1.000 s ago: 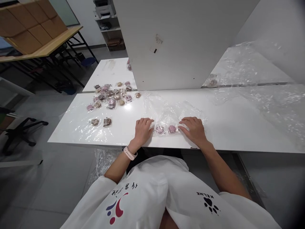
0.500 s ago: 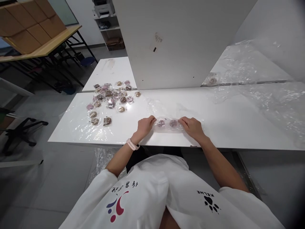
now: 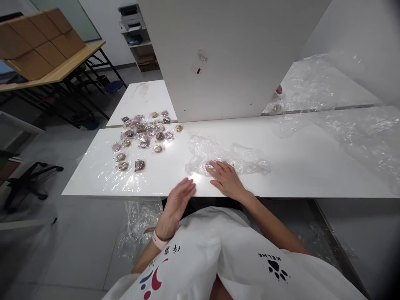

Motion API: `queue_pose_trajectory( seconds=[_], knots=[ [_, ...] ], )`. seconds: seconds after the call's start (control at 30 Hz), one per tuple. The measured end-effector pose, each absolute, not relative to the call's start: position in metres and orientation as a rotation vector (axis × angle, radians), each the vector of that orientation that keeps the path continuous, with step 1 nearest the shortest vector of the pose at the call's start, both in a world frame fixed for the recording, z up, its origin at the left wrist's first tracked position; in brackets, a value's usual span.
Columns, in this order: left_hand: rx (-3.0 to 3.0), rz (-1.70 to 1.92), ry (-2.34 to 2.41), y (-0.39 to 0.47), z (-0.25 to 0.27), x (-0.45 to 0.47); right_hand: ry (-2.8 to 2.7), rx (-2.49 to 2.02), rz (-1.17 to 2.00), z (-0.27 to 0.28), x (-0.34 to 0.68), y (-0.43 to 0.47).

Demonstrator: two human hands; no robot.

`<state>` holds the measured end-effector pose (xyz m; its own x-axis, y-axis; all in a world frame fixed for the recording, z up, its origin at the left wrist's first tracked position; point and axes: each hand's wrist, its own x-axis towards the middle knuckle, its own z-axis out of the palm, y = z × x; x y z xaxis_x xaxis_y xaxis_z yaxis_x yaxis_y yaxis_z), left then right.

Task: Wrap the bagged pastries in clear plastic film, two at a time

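Right in front of me a crumpled sheet of clear plastic film (image 3: 250, 160) lies on the white table (image 3: 300, 166). My right hand (image 3: 225, 178) rests on the film with its fingers stretched out and apart. Whatever lies beneath those fingers is mostly hidden. At the table's front edge, left of the film, my left hand (image 3: 180, 199) hangs turned sideways, fingers extended, holding nothing. A pale pink watch band (image 3: 159, 241) is on my left wrist. To the left, several small round brown, tan and purple pieces in clear wrappers (image 3: 142, 131) lie in a loose group.
A tall white panel (image 3: 218, 58) rises from the table's back edge. More clear film (image 3: 359, 125) covers the right end. Behind the panel's right side, part of another person's hand (image 3: 279, 89) shows near a wrapped piece (image 3: 276, 107). Cardboard boxes (image 3: 40, 41) stand on a wooden table.
Both hands have let go of the film with two purple pieces. The left has drawn back toward me; the right now lies flat on the film, which is bunched up. Another person's hand has appeared.
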<state>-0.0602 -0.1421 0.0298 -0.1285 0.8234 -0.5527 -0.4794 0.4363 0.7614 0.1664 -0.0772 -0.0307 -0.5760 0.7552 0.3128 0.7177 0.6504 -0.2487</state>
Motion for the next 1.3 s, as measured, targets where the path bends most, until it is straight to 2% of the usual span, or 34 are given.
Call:
queue_pose_trajectory(
  seconds=[0.13, 0.27, 0.33, 0.43, 0.53, 0.67, 0.8, 0.87, 0.97, 1.13, 1.3],
  knots=[
    [-0.045, 1.024, 0.971, -0.132, 0.032, -0.063, -2.471, -1.241, 0.176, -0.039, 0.162, -0.078],
    [0.134, 1.035, 1.055, -0.089, 0.028, -0.048, -2.443, -1.259, 0.211, -0.036, 0.162, -0.079],
    [0.472, 1.058, 1.211, -0.077, 0.022, -0.033, -2.437, -1.255, 0.241, -0.036, 0.162, -0.077],
    [1.293, 1.026, 1.441, -0.077, 0.008, -0.006, -2.408, -1.239, 0.286, -0.038, 0.160, -0.073],
    [2.102, 0.765, 1.424, -0.084, -0.006, 0.009, -2.354, -1.164, 0.307, -0.039, 0.161, -0.077],
    [2.541, 0.468, 1.387, -0.088, -0.018, 0.008, -2.036, -1.293, 0.227, -0.042, 0.180, -0.114],
    [2.672, 0.367, 1.438, -0.092, -0.022, 0.005, -1.665, -1.784, -0.037, -0.047, 0.221, -0.144],
    [2.689, 0.353, 1.455, -0.094, -0.022, 0.007, -1.619, -1.867, -0.060, -0.045, 0.233, -0.138],
    [2.697, 0.372, 1.447, -0.095, -0.021, 0.010, -1.710, -1.657, 0.060, -0.034, 0.223, -0.109],
    [2.633, 0.408, 1.483, -0.092, -0.026, 0.012, -2.195, -1.173, 0.354, -0.012, 0.168, -0.070],
    [2.513, 0.596, 1.394, -0.092, -0.030, 0.000, -2.382, -1.121, 0.468, -0.018, 0.169, -0.066]
  ],
)
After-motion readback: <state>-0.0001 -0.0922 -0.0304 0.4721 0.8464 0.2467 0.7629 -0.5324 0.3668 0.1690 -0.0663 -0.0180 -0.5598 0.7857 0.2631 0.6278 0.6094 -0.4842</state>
